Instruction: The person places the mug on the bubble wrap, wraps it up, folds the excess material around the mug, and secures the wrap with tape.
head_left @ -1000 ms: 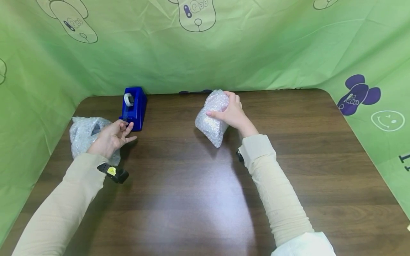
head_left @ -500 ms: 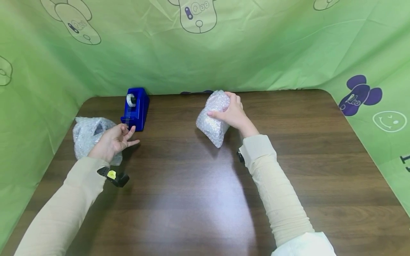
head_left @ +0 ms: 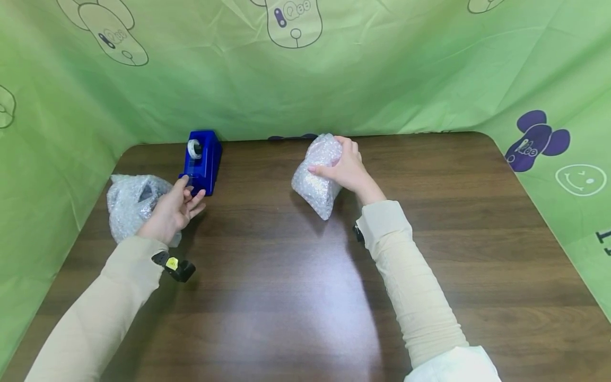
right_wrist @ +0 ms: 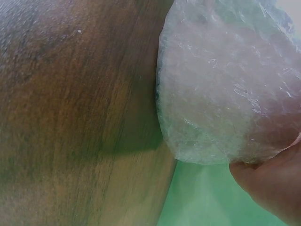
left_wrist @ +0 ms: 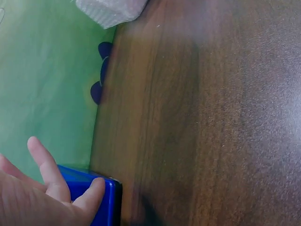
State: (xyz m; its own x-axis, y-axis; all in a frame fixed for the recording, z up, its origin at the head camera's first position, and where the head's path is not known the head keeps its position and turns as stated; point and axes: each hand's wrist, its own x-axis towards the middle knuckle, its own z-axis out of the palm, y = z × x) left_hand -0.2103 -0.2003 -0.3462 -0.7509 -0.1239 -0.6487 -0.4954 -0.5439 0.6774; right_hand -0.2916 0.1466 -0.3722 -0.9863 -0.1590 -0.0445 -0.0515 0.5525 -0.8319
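Note:
In the head view my left hand (head_left: 169,212) reaches the front end of a blue tape dispenser (head_left: 205,162), with a white-cored roll of tape (head_left: 194,149) in it. The fingers are spread and fairly straight at the cutting end; any strip of tape on them is too small to make out. The left wrist view shows the fingers over the blue dispenser (left_wrist: 113,197). My right hand (head_left: 348,167) grips a bubble-wrapped package (head_left: 315,178), thumb on its near side, other fingers behind it. The package stands tilted at the table's back; its contents are hidden.
A second bubble-wrap bundle (head_left: 126,204) lies at the table's left edge, partly behind my left hand. The brown wooden table (head_left: 267,297) ends at a green printed curtain (head_left: 391,74) along the back and sides.
My left hand's fingers, bunched at the dispenser's front end before, have straightened and now reach slightly farther over it. The right hand and the wrapped package have stayed in place.

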